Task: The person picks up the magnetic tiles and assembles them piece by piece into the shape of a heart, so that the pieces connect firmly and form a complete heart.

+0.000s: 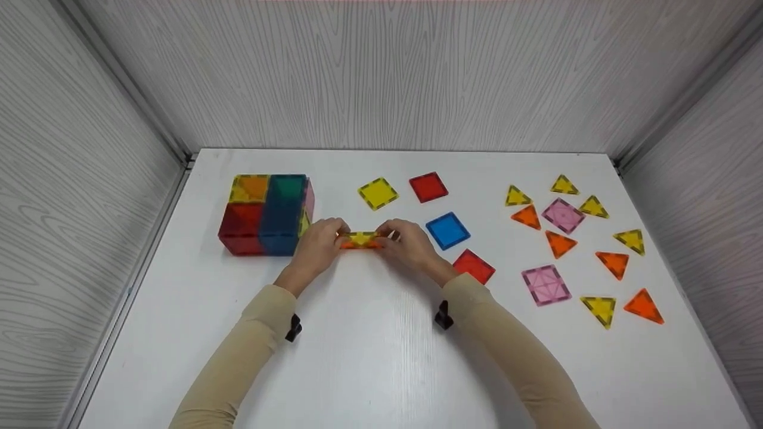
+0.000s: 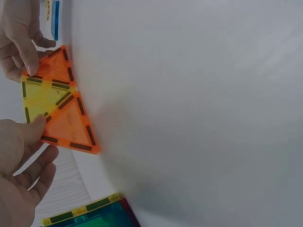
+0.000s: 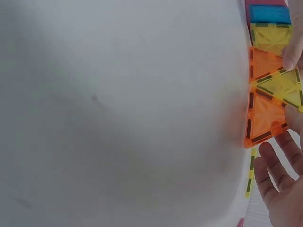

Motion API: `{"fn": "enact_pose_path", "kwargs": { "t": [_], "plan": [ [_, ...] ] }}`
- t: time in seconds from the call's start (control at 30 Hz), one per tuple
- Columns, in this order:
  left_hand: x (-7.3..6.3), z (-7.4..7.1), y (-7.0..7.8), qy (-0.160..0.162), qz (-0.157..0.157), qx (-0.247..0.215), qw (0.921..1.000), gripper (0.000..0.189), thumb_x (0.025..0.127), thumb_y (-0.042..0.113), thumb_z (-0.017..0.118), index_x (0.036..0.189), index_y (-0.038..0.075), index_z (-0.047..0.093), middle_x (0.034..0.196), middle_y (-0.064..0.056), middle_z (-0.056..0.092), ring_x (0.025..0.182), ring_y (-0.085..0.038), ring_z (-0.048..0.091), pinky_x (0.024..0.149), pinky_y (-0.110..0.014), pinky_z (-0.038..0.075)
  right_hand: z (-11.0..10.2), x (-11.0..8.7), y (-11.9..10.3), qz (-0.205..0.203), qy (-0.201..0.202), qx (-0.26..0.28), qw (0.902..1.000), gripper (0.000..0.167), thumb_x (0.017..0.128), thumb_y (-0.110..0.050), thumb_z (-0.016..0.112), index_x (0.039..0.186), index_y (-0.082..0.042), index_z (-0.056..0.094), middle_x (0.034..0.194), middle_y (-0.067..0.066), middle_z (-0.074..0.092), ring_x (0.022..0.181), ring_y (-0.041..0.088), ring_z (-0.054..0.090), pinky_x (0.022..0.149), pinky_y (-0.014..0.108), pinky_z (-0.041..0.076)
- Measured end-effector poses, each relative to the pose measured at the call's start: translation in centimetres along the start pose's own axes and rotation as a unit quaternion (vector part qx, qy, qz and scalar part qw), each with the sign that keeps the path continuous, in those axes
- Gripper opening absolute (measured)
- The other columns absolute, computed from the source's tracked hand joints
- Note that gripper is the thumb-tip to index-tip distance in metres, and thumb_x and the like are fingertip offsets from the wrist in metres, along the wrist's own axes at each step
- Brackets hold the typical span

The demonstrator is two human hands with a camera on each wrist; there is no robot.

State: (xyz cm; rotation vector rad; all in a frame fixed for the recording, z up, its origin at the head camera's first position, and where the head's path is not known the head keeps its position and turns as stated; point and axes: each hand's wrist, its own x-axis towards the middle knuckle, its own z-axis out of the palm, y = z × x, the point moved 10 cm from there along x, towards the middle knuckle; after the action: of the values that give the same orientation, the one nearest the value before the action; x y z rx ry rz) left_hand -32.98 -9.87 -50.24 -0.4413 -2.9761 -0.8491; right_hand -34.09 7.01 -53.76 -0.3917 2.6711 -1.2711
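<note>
Both hands hold a row of three joined triangular magnetic tiles upright above the white table. A yellow triangle point(image 2: 40, 97) sits between two orange triangles point(image 2: 71, 124), their edges meeting. My left hand point(image 1: 319, 245) pinches the left end; its thumb lies on the face in the left wrist view. At the other end my right hand point(image 1: 411, 243) pinches with its thumb and fingers, other fingers spread behind in the right wrist view. Close to my left hand stands a box of magnetic tiles point(image 1: 280, 229), with red, blue, green, yellow and orange faces.
Loose square tiles, including a yellow square point(image 1: 378, 193), a red square point(image 1: 428, 187) and a blue square point(image 1: 447, 230), lie near the right hand. Another red square point(image 1: 474, 267) is partly under the right forearm. Farther right are pink squares point(image 1: 546, 285) and several yellow and orange triangles point(image 1: 644, 307).
</note>
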Motion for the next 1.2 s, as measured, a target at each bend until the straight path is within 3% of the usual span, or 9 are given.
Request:
{"fn": "enact_pose_path", "kwargs": {
  "t": [0.4,0.6,0.73,0.87,1.03,1.2],
  "plan": [
    [0.9,-0.2,-0.5,-0.017,0.003,0.012,0.9998,0.017,0.100,0.011,0.071,0.116,0.006,0.070,0.113,-0.013,0.075,0.102,-0.030,0.065,0.101,-0.040,0.059,0.6,1.2,0.4,0.000,-0.009,0.003,1.0000,0.015,0.102,-0.016,0.070,0.116,-0.020,0.075,0.115,-0.002,0.075,0.104,0.019,0.063,0.094,0.029,0.057],
    [1.1,-0.8,-0.4,-0.011,0.027,0.033,0.9990,0.016,0.099,0.011,0.074,0.114,0.006,0.072,0.111,-0.014,0.075,0.102,-0.032,0.065,0.101,-0.042,0.058,0.5,1.2,0.2,0.014,-0.020,-0.040,0.9989,0.022,0.101,-0.022,0.072,0.123,-0.021,0.074,0.118,-0.001,0.073,0.106,0.019,0.062,0.094,0.030,0.057],
    [0.9,-1.0,-0.3,-0.009,0.038,0.043,0.9983,0.018,0.098,0.012,0.075,0.114,0.005,0.072,0.110,-0.016,0.074,0.101,-0.033,0.064,0.098,-0.044,0.058,0.0,0.1,0.6,0.012,-0.031,-0.074,0.9967,0.032,0.100,-0.030,0.074,0.131,-0.021,0.070,0.126,0.000,0.070,0.114,0.019,0.063,0.098,0.033,0.059],
    [0.7,-1.1,-0.1,0.000,0.047,0.057,0.9973,0.020,0.099,0.016,0.075,0.115,0.005,0.072,0.108,-0.015,0.073,0.099,-0.032,0.062,0.095,-0.042,0.058,-2.0,-1.9,1.6,-0.015,-0.034,-0.100,0.9943,0.041,0.100,-0.035,0.073,0.136,-0.017,0.068,0.132,0.003,0.070,0.120,0.023,0.065,0.101,0.039,0.059],
    [0.2,-1.6,0.0,0.029,0.064,0.073,0.9949,0.021,0.098,0.020,0.076,0.113,0.005,0.073,0.104,-0.016,0.073,0.094,-0.031,0.062,0.089,-0.041,0.058,-6.5,-4.6,4.3,-0.025,-0.011,-0.127,0.9916,0.046,0.100,-0.040,0.072,0.138,-0.014,0.067,0.136,0.009,0.069,0.119,0.028,0.067,0.103,0.047,0.060],
    [0.2,-1.8,0.1,0.035,0.072,0.077,0.9938,0.020,0.099,0.020,0.075,0.111,0.005,0.073,0.101,-0.016,0.072,0.091,-0.031,0.061,0.086,-0.041,0.057,-12.3,-7.3,8.6,0.025,0.016,-0.145,0.9890,0.052,0.100,-0.044,0.071,0.144,-0.018,0.063,0.141,0.011,0.063,0.124,0.032,0.063,0.101,0.052,0.060]
  ]
}}
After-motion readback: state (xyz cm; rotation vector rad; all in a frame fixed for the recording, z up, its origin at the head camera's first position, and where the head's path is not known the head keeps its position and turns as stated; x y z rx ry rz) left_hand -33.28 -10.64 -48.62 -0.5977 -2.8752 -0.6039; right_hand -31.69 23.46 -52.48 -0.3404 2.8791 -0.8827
